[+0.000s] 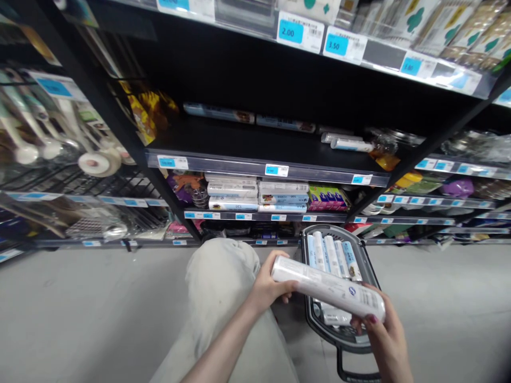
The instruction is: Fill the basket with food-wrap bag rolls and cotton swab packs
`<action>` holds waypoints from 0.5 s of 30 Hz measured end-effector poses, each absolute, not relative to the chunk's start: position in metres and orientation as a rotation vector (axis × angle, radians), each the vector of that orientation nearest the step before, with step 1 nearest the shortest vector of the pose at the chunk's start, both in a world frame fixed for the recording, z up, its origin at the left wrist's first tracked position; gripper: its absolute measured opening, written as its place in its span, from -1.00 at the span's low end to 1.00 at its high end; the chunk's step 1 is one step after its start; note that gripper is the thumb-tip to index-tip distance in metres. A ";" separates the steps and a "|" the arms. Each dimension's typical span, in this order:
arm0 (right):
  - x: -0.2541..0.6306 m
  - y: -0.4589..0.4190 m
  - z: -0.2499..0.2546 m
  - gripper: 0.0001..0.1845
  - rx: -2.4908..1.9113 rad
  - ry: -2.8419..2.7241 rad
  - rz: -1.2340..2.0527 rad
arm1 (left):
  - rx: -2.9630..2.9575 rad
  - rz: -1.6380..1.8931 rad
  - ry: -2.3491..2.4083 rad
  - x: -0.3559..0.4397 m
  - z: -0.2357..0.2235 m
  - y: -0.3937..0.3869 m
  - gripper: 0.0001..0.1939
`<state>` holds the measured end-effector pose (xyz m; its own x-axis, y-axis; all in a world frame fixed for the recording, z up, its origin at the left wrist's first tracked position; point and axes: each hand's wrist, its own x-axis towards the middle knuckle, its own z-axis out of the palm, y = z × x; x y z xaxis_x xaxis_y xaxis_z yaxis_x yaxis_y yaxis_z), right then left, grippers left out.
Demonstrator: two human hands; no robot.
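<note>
A long white roll in printed wrapping [327,287] is held level between both hands, above a grey shopping basket [369,274] on the floor. My left hand [268,287] grips its left end with curled fingers. My right hand [385,335] clasps its right end from below. Several similar white and blue rolls [333,256] lie side by side inside the basket. My bent knee in light trousers [217,276] is just left of the hands.
Black store shelves stand ahead with blue price tags [276,170]. Stacked flat boxes [257,196] fill the lower shelf; a few rolls [351,143] lie on the mostly bare middle shelf. Hanging utensils [51,138] crowd the left rack. Grey floor [80,308] spreads below.
</note>
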<state>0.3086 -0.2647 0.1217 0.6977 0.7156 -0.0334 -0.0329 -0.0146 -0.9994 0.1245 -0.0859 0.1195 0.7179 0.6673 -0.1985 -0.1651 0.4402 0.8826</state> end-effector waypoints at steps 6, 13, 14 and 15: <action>0.320 -0.272 0.103 -0.56 -1.541 -0.536 0.651 | 1.153 0.574 0.483 0.120 0.123 -0.088 -0.24; 0.323 -0.273 0.103 -0.42 -1.505 -0.539 0.616 | 1.117 0.516 0.444 0.124 0.115 -0.089 -0.46; 0.321 -0.273 0.105 -0.36 -1.495 -0.559 0.603 | 1.082 0.505 0.449 0.124 0.115 -0.089 -0.46; 0.319 -0.272 0.107 -0.31 -1.491 -0.582 0.590 | 1.056 0.499 0.462 0.125 0.114 -0.089 -0.46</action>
